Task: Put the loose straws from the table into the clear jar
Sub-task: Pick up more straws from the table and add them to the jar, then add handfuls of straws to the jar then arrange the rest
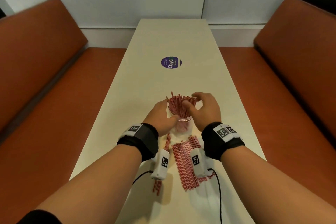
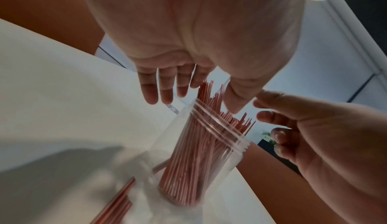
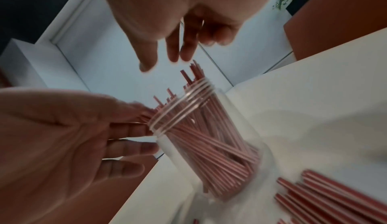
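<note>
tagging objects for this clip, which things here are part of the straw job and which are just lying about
Part of the job:
- clear jar, already holding many straws
- loose straws on the table
- left hand and right hand, open on either side of the jar

Just lying about:
- purple round sticker
- orange benches

Only legible text: "ClayG" in white on round purple sticker [image 1: 171, 62], stuck flat on table [image 1: 209, 82] mid-length, well beyond jar; word runs sideways from head view. Smaller print beside it too fine to read. Same sticker [image 2: 174, 109] glimpsed in left wrist view, blurred, illegible. Wristband tags [image 1: 223, 132] carry b/w square code patterns, no letters or nos.
</note>
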The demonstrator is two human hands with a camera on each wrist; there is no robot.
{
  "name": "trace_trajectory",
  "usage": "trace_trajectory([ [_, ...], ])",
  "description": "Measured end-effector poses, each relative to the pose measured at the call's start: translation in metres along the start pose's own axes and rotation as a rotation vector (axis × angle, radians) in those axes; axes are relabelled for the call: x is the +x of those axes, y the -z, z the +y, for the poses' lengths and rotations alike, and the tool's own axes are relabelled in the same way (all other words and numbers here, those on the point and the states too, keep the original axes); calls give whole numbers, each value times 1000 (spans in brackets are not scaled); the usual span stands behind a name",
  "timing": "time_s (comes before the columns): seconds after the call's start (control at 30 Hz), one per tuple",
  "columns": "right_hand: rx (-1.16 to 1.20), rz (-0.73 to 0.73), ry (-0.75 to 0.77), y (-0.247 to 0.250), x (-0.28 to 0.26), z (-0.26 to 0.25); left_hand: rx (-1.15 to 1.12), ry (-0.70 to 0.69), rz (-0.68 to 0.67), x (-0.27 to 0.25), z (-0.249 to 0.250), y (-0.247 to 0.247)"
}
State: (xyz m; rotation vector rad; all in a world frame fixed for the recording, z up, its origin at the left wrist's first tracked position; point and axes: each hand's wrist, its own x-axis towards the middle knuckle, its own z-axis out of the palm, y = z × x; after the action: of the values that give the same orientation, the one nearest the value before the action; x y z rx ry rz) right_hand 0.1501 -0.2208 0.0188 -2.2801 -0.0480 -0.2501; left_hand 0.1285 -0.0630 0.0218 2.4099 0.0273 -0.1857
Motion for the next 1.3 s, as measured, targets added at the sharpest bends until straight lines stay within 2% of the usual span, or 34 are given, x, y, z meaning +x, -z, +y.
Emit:
trace_trajectory([
  [0.07, 24, -14, -37, -3, 3, 8, 42, -9, -35, 2, -1, -2],
  [0.17, 32, -212, -43, -13, 8, 11, 32, -27, -26, 12, 3, -4],
  [0.23, 56, -253, -7, -19, 12, 7, 15, -60, 26, 22, 9, -4],
  [0.3, 66, -257, 8, -24, 15, 5, 28, -107, 44, 33, 13, -3],
  [0.43, 61, -235, 30, -31, 16, 9, 199, -204, -43, 45, 13, -8],
  [0.53, 77, -224, 49, -34, 16, 13, 235, -268, 18, 47, 7, -15],
  [0.63, 113, -191, 62, -35, 17, 15, 228, -282, 35, 50, 4, -18],
  [0.83, 211, -145, -71, -41, 19, 20, 238, -283, 3, 54, 2, -18],
  [1.07, 217, -144, -39, -37, 21, 19, 310, -302, -28, 51, 10, -10],
  [1.13, 226, -119, -17, -31, 18, 19, 253, -299, 21, 45, 11, -2],
  [1.2, 243, -59, -13, -22, 11, 22, 126, -269, 146, 33, 8, 5],
  [1.3, 186, 19, -96, -7, -10, 36, -2, -123, 324, 7, -11, 5],
])
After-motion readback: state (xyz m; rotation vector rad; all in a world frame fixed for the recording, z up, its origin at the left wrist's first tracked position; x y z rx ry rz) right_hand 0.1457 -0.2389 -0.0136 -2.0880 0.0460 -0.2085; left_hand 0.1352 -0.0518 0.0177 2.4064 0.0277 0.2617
